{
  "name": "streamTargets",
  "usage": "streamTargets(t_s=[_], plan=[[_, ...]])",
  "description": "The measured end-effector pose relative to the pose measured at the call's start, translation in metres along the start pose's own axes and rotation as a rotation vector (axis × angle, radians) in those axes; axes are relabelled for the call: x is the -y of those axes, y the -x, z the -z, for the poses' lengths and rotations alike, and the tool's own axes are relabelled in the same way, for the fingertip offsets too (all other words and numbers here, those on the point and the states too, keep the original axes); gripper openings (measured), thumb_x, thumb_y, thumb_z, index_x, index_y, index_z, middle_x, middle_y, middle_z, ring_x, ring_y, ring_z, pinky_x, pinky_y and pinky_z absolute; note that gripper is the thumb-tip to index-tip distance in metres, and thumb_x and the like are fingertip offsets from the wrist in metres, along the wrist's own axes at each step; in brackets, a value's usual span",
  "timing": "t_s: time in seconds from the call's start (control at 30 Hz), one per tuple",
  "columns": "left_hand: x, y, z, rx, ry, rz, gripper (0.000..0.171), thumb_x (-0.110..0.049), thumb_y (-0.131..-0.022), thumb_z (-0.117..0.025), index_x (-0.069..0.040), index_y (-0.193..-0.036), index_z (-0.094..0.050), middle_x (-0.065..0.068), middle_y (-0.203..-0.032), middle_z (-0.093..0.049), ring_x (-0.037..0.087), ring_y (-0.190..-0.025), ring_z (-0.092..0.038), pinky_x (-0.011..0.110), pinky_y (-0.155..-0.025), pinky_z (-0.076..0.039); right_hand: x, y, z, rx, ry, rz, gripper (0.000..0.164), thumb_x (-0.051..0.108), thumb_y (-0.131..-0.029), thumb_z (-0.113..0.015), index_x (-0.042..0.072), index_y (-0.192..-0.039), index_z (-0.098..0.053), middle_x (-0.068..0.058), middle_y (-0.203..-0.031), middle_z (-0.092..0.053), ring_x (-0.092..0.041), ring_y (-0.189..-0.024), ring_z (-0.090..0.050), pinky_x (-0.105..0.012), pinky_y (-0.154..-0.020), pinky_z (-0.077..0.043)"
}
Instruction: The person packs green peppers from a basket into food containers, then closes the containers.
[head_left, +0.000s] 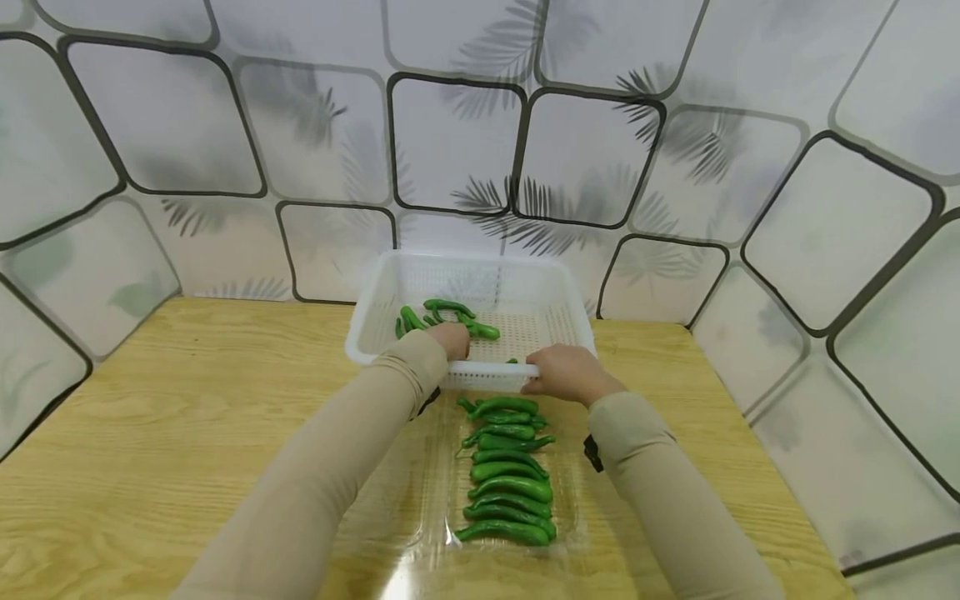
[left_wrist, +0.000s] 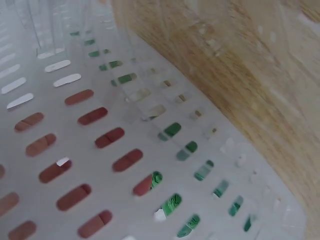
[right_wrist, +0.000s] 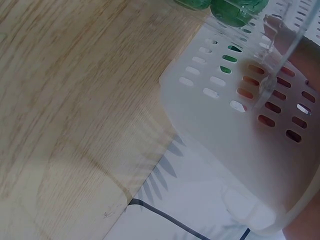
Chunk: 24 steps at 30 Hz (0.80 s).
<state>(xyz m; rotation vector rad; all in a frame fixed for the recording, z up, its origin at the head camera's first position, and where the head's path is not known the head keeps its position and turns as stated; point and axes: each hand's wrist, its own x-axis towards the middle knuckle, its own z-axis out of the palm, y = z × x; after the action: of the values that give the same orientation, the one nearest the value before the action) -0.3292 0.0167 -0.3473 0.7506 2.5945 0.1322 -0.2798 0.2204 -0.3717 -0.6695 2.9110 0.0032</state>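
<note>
A white perforated plastic basket (head_left: 480, 379) stands at the back of the table, a few green peppers (head_left: 450, 310) lying in its left half. My left hand (head_left: 450, 337) reaches over the front rim into it, close to those peppers; its fingertips are hidden, and I cannot tell whether they hold one. Through the slots of the basket wall (left_wrist: 105, 165), skin and green show in the left wrist view. My right hand (head_left: 566, 371) grips the front rim at its right part. In front of the basket, several green peppers (head_left: 510, 487) lie in a row in a clear plastic tray (head_left: 576, 512).
The tray's left part (head_left: 386, 504) is see-through over the wooden table (head_left: 187, 425). Patterned panels (head_left: 457, 142) rise behind the basket and on both sides. The basket's back edge is close to the rear panel.
</note>
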Motion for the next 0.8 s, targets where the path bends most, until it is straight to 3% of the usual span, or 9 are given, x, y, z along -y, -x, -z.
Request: streamTargets(t_s=[0.1, 0.2, 0.33, 0.43, 0.53, 0.8], plan=[[0.006, -0.009, -0.005, 0.006, 0.002, 0.001, 0.026, -0.008, -0.097, -0.047, -0.001, -0.116, -0.064, 0.013, -0.116, -0.063, 0.023, -0.101, -0.059, 0.027, -0.081, -0.045, 0.000, 0.000, 0.000, 0.000, -0.001, 0.001, 0.022, 0.041, -0.083, -0.069, 0.020, -0.080, -0.060, 0.009, -0.067, -0.056, -0.010, -0.057, -0.051, -0.030, -0.051, -0.040], [0.011, -0.021, -0.010, 0.007, -0.001, 0.010, 0.023, -0.008, -0.096, -0.050, -0.001, -0.112, -0.066, 0.013, -0.110, -0.064, 0.020, -0.087, -0.057, 0.027, -0.069, -0.041, 0.001, 0.001, -0.001, -0.001, -0.003, 0.003, 0.022, 0.040, -0.083, -0.069, 0.020, -0.080, -0.060, 0.009, -0.068, -0.056, -0.010, -0.057, -0.051, -0.031, -0.052, -0.040], [0.013, -0.030, -0.014, -0.024, -0.013, -0.011, 0.021, -0.011, -0.095, -0.054, -0.003, -0.108, -0.068, 0.011, -0.107, -0.066, 0.020, -0.086, -0.059, 0.030, -0.072, -0.046, 0.002, 0.001, -0.002, 0.000, -0.008, 0.006, 0.023, 0.040, -0.083, -0.069, 0.020, -0.078, -0.058, 0.008, -0.067, -0.056, -0.010, -0.057, -0.051, -0.031, -0.052, -0.040], [0.013, -0.031, -0.014, -0.086, -0.002, -0.029, 0.023, -0.015, -0.092, -0.060, -0.005, -0.111, -0.067, 0.009, -0.109, -0.065, 0.023, -0.098, -0.061, 0.037, -0.083, -0.048, 0.002, 0.001, -0.002, 0.002, -0.011, 0.004, 0.024, 0.040, -0.083, -0.069, 0.020, -0.076, -0.058, 0.008, -0.066, -0.055, -0.011, -0.057, -0.050, -0.031, -0.052, -0.040], [0.013, -0.028, -0.014, -0.152, 0.042, -0.038, 0.028, -0.017, -0.090, -0.063, -0.005, -0.116, -0.064, 0.009, -0.113, -0.063, 0.024, -0.102, -0.059, 0.037, -0.085, -0.047, 0.001, 0.001, -0.002, -0.003, -0.015, 0.002, 0.024, 0.040, -0.082, -0.070, 0.020, -0.076, -0.058, 0.008, -0.066, -0.056, -0.011, -0.057, -0.051, -0.031, -0.052, -0.040], [0.022, -0.017, -0.010, -0.339, 0.153, -0.151, 0.028, -0.017, -0.093, -0.059, -0.005, -0.117, -0.064, 0.009, -0.109, -0.064, 0.020, -0.095, -0.061, 0.033, -0.080, -0.048, 0.000, 0.000, 0.002, -0.010, -0.007, 0.007, 0.022, 0.040, -0.081, -0.070, 0.020, -0.079, -0.062, 0.008, -0.069, -0.059, -0.010, -0.058, -0.053, -0.031, -0.053, -0.043]])
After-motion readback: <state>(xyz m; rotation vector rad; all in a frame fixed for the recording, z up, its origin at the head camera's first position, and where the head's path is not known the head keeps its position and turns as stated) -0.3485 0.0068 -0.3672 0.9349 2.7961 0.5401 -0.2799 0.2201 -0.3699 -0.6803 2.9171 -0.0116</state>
